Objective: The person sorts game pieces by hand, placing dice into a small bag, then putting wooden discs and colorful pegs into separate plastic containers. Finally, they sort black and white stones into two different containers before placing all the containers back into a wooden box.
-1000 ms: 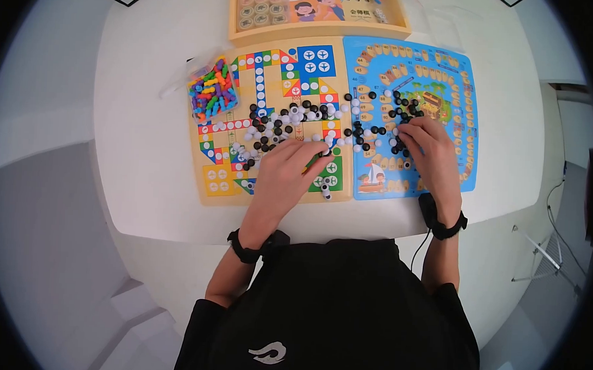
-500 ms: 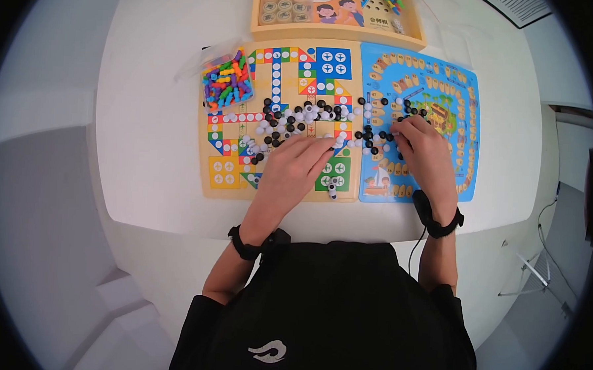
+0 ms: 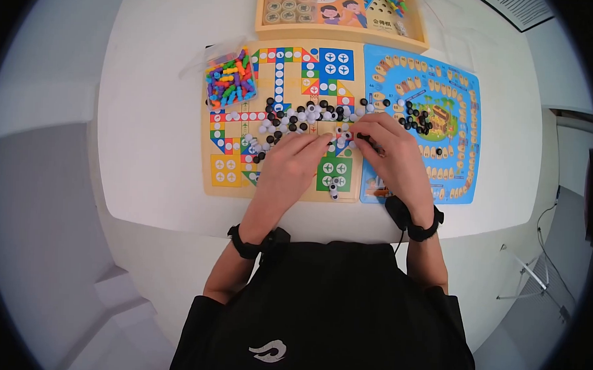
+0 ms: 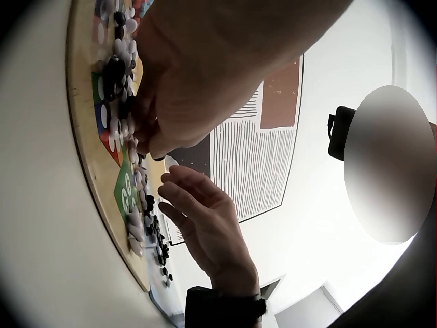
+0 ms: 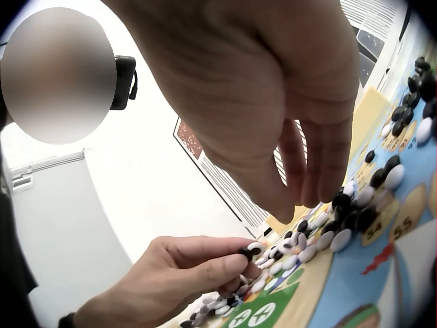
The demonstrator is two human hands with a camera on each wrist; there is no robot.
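Observation:
My left hand [image 3: 289,168] is over the lower part of the flying-chess board [image 3: 276,191]. In the right wrist view its thumb and forefinger pinch a black go stone [image 5: 244,254], with a white go stone [image 5: 255,247] at the same fingertips. My right hand [image 3: 398,163] hovers over the left side of the blue board [image 3: 465,186], fingertips pointing toward my left hand. Its fingers [image 4: 188,198] are spread and loosely bent, with nothing seen between them. Black and white go stones [image 5: 351,219] lie close under that hand. More go stones [image 3: 293,119] spread across the flying-chess board.
A clear box of colourful pegs [image 3: 231,83] stands at the flying-chess board's upper left. Behind the boards is a wooden tray [image 3: 343,35] with round chess pieces and a printed booklet. A group of mostly black stones [image 3: 415,117] sits on the blue board's island picture.
My right hand has moved left from the black stones by the island, coming near my left hand and uncovering that group. My left hand has stayed nearly in place over the flying-chess board.

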